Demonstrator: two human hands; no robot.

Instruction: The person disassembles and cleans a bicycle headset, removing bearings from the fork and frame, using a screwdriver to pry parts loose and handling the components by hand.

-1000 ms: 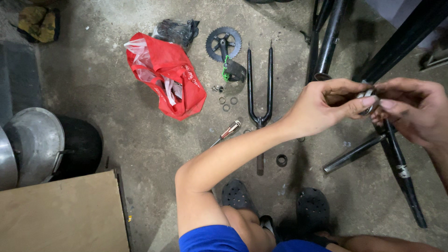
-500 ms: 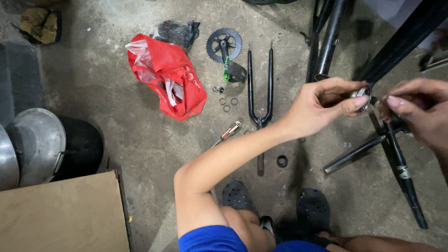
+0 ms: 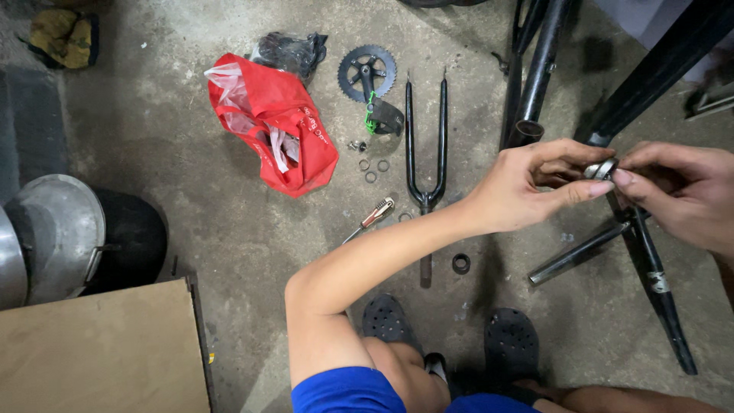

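— What's on the floor [image 3: 191, 229] to your left?

— A crumpled red plastic bag [image 3: 279, 138], a toothed chainring [image 3: 367, 73], a slim black fork [image 3: 426, 145].

— And you're holding?

— A small silvery metal ring [image 3: 601, 169], at the black frame [image 3: 650, 260] tubes on the right. My left hand [image 3: 527, 187] pinches it; my right hand [image 3: 680, 191] grips its other side, mostly hiding it.

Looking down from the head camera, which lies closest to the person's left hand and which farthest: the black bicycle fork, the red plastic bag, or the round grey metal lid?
From the left hand:
1. Black bicycle fork, on the floor just left of it.
2. Red plastic bag, farther left, past the fork.
3. Round grey metal lid, at the far left edge.
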